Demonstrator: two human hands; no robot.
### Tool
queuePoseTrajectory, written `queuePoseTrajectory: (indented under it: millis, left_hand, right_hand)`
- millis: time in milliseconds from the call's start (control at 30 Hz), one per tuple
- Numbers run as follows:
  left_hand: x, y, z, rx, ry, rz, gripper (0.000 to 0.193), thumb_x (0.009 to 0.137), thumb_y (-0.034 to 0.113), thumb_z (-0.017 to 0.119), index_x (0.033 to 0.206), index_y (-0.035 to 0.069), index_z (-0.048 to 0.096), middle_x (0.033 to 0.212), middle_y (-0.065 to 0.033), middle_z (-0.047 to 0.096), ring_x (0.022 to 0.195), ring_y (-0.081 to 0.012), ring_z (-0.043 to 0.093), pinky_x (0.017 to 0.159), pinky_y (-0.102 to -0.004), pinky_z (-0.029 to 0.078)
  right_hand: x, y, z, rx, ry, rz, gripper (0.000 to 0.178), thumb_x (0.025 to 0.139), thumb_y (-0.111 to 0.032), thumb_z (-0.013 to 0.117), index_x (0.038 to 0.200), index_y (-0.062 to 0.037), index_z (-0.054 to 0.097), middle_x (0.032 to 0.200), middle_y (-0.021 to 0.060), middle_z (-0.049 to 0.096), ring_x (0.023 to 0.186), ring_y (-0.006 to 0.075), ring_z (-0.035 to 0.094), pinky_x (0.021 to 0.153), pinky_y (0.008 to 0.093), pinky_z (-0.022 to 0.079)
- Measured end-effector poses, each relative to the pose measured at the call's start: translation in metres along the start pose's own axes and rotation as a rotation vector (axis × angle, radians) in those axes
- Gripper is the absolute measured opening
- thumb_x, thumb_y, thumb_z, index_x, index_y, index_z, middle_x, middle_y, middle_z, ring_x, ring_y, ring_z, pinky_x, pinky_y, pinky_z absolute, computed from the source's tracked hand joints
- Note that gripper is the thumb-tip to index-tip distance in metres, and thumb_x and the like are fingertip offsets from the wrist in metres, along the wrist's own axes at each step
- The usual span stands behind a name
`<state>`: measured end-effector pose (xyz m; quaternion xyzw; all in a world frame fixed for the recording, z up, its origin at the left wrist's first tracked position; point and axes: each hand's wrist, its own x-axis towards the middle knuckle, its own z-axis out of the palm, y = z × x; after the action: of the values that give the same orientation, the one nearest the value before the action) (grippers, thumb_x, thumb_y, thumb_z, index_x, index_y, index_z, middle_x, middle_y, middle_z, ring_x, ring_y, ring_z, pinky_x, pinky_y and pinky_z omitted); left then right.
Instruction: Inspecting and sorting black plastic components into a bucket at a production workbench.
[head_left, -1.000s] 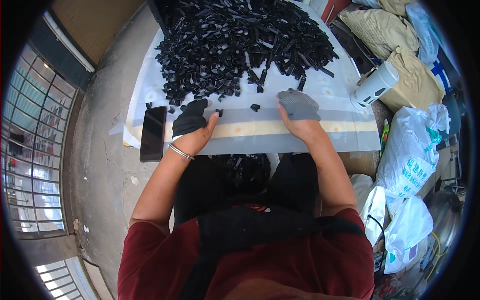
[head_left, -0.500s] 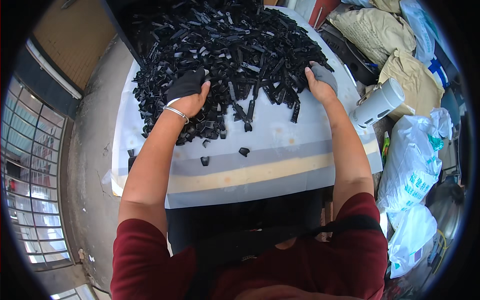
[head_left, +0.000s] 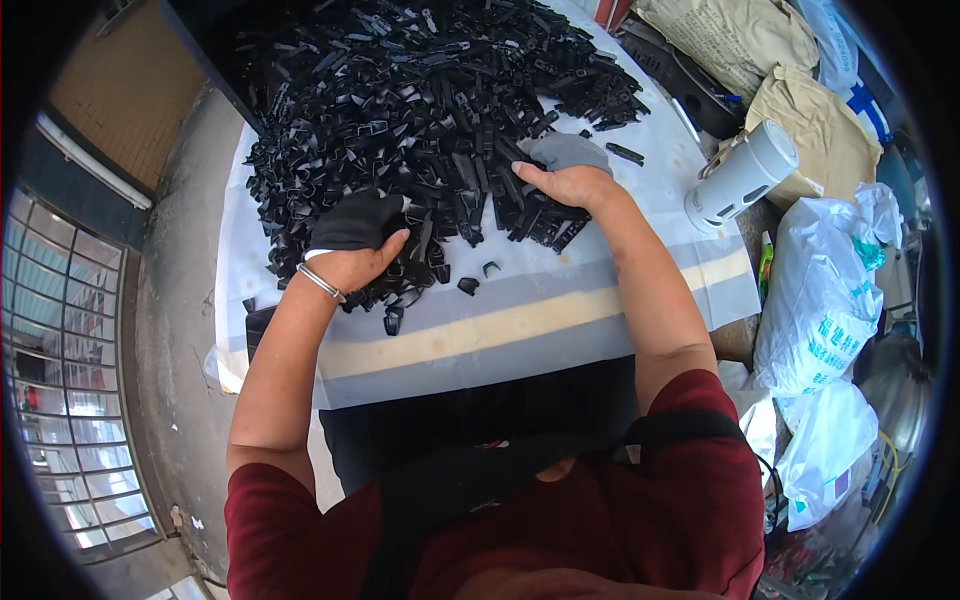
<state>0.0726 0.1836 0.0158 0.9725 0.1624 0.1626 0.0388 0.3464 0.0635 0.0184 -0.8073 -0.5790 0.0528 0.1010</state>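
Note:
A large heap of small black plastic pieces (head_left: pixel 380 110) covers the far part of the cloth-covered table. My left hand (head_left: pixel 352 240), in a black glove with its thumb bare, rests on the heap's near left side among short curved pieces. Its thumb stands apart from the fingers. My right hand (head_left: pixel 570 170) wears a grey glove and lies against the right flank, beside longer flat black strips (head_left: pixel 548 222). Its thumb points left over the strips, away from the fingers. Both hands appear open, though the pieces partly hide the fingertips.
Loose black pieces (head_left: pixel 393 320) lie near the table's front. A white cylindrical bottle (head_left: pixel 742 175) stands at the right edge. Beyond it are tan sacks (head_left: pixel 800 120) and white plastic bags (head_left: pixel 815 310). A dark panel (head_left: pixel 215 70) rises at the far left, and a barred window (head_left: pixel 70 370) is further left.
My right hand has swept leftward, bunching strips toward the middle and baring cloth on the right. My left hand has come slightly nearer and left, and some curved pieces have shifted toward the front.

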Motion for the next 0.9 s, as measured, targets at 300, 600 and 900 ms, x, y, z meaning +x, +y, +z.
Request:
queuePoseTrajectory:
  millis: [300,600,900]
  left_hand:
    - [-0.018,0.024,-0.006,0.124,0.058,0.01,0.023,0.074,0.013,0.057,0.097,0.012,0.06,0.098,-0.0122,0.056,0.087,-0.0293,0.055,0.075,-0.0372,0.046]
    - [-0.028,0.023,0.008,0.208,0.119,-0.139,0.017,0.076,0.013,0.052,0.09,0.015,0.062,0.086,-0.0116,0.057,0.08,-0.0279,0.058,0.067,-0.0381,0.048]
    - [-0.031,0.017,0.004,0.146,0.104,-0.145,0.017,0.074,0.019,0.058,0.09,0.013,0.062,0.087,-0.0126,0.059,0.082,-0.0297,0.058,0.072,-0.0377,0.047]
  right_hand:
    - [-0.062,-0.033,0.011,0.092,0.127,-0.235,0.036,0.083,-0.04,0.043,0.101,-0.0138,0.061,0.095,0.0116,0.06,0.091,0.0296,0.055,0.077,0.0376,0.045]
    - [-0.11,-0.02,-0.004,0.251,0.538,-0.123,0.018,0.081,-0.017,0.053,0.092,-0.0068,0.063,0.086,0.0129,0.061,0.083,0.0287,0.057,0.073,0.0364,0.044]
    - [-0.161,-0.058,0.012,-0.153,0.432,-0.154,0.025,0.075,-0.022,0.058,0.096,-0.0087,0.058,0.089,0.0125,0.058,0.08,0.0297,0.056,0.069,0.04,0.045]
